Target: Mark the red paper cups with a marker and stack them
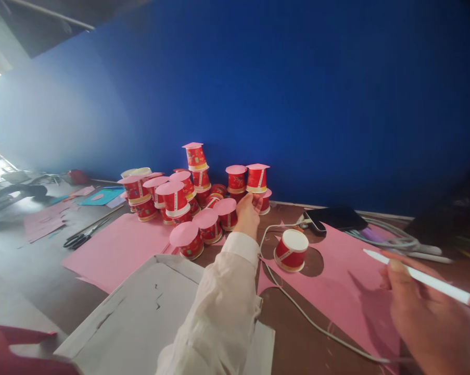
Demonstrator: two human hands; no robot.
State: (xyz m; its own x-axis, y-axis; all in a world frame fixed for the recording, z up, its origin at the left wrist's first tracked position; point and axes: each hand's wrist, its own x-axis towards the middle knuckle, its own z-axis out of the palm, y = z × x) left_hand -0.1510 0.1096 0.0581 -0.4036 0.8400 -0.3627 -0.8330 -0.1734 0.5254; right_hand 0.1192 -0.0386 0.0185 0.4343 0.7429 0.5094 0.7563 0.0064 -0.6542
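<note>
Brown table (305, 344), blue wall behind: your left hand (247, 214) fingers pinched on a stacked paper cup (257, 178); your right hand (430, 312) clasping a white stylus (414, 276).

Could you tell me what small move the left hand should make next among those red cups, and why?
Probably draw the left hand back slowly. It reaches into the pile of red cups, which are stacked loosely and tilted, each capped with a pink disc, so a quick pull could topple them. The right hand holds a white pen over the pink paper.
</note>
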